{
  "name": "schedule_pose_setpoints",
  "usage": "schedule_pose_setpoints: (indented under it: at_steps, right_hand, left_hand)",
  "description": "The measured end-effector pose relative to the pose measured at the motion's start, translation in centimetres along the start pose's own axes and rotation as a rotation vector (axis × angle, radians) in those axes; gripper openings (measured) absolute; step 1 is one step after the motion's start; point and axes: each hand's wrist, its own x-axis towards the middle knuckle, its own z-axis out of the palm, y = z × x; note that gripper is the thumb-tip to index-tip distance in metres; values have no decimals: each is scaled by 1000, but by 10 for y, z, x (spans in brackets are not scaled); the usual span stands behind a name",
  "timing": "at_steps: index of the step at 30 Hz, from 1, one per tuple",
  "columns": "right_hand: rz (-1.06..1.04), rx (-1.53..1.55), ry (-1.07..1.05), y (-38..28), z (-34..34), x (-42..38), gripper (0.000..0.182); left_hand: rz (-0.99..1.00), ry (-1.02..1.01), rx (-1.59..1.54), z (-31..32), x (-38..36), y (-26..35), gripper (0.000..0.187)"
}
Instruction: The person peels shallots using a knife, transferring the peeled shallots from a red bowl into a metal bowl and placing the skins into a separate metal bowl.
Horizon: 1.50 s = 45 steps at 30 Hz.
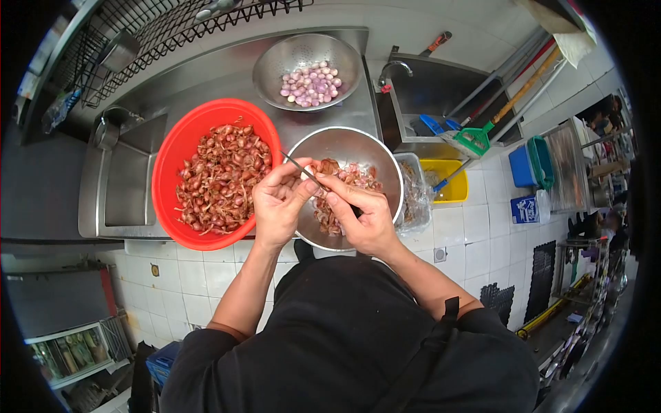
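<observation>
Shallot point(308, 172) sits pinched in the left hand point(279, 199) over the steel bowl point(344, 144) of peelings, while the right hand point(361, 213) grips a knife point(303, 171) against it; beside them, a red basin point(172, 155) holds unpeeled shallots.

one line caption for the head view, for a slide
Left hand holds a shallot, right hand a knife, over a steel bowl.

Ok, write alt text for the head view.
Seen from above, the left hand holds a shallot while the right hand works a knife on it over a steel bowl of peelings. Beside it stand a red basin of unpeeled shallots and a colander of peeled ones.
</observation>
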Motion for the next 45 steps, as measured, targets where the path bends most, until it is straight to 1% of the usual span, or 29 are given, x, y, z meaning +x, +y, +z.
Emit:
schedule_pose_setpoints:
  at_steps: [4, 6, 7, 8, 9, 10, 12, 13, 15, 16, 17, 19, 21, 23, 24, 26, 29, 30, 32, 33, 35, 39, 41, 42, 44, 45]
  right_hand:
    - [5, 38, 64, 9, -2, 5, 31]
    - [59, 81, 118, 15, -10, 11, 30]
    - [58, 82, 115, 13, -13, 12, 30]
    - [14, 5, 77, 9, -15, 12, 32]
    - [-31, -74, 41, 5, -17, 13, 34]
    - [-31, -74, 43, -1, -16, 10, 34]
    - [216, 155, -56, -11, -11, 2, 41]
    - [216, 154, -56, -10, -10, 3, 41]
    - [-30, -42, -59, -9, -9, 5, 47]
    - [19, -29, -65, -10, -9, 4, 44]
    - [22, -29, -61, -11, -9, 4, 44]
    - [-34, -81, -88, -11, -11, 5, 38]
    - [-36, -83, -96, -12, -14, 8, 36]
    - [-38, -85, -106, -12, -17, 8, 34]
    - [17, 3, -100, -10, -18, 8, 33]
    - [110, 127, -106, -8, -21, 6, 33]
    - [133, 197, -61, -13, -19, 3, 34]
    - [133, 197, -61, -13, -18, 2, 34]
    - [53, 17, -88, -14, -17, 0, 35]
    - [53, 17, -86, -13, -17, -1, 35]
    - [1, -79, -108, -7, -16, -2, 36]
    - [32, -41, -94, -1, -18, 0, 34]
    - [25, 121, -32, 1, -15, 1, 33]
    - [25, 121, -32, 3, -17, 1, 33]
    - [183, 129, 18, 8, -25, 1, 31]
    - [183, 129, 18, 10, -28, 2, 31]
  left_hand:
    - [3, -26, -6, -5, 1, 0, 35]
    - [2, -33, -31, -5, 0, 1, 36]
    - [-37, -11, -45, -2, 0, 4, 37]
    - [-77, 9, -58, -2, -1, 6, 39]
    - [-79, 9, -57, -4, -1, 4, 39]
    - [-40, 5, -55, -7, -1, 0, 39]
    - [-1, -1, -56, -9, 0, -1, 40]
    - [-10, -36, -8, -9, -1, 1, 40]
    - [-20, -73, 40, -8, -2, 5, 39]
    - [-9, -88, 67, -8, -3, 7, 38]
    - [1, -103, 94, -7, -4, 8, 38]
    - [7, -111, 106, -5, -4, 12, 37]
    - [15, -119, 118, -5, -4, 12, 37]
    - [15, -174, 130, -10, -4, 9, 37]
    - [15, -174, 130, -8, -4, 9, 37]
    - [-54, -126, 22, -6, -5, 8, 36]
    - [-63, -115, -10, -4, -4, 9, 37]
    - [-63, -115, -10, -4, -5, 9, 37]
    - [-47, -104, 35, -6, -6, 6, 38]
    - [-49, -106, 36, -7, -7, 4, 38]
    - [-30, -115, 67, -10, -7, 1, 39]
    - [-27, -137, 3, -5, -6, 1, 39]
    - [-86, -134, -22, -7, -6, -1, 38]
    - [-86, -134, -22, -6, -6, 1, 38]
    - [-169, -99, -150, -4, -5, 6, 38]
    - [-168, -99, -150, -5, -4, 6, 38]
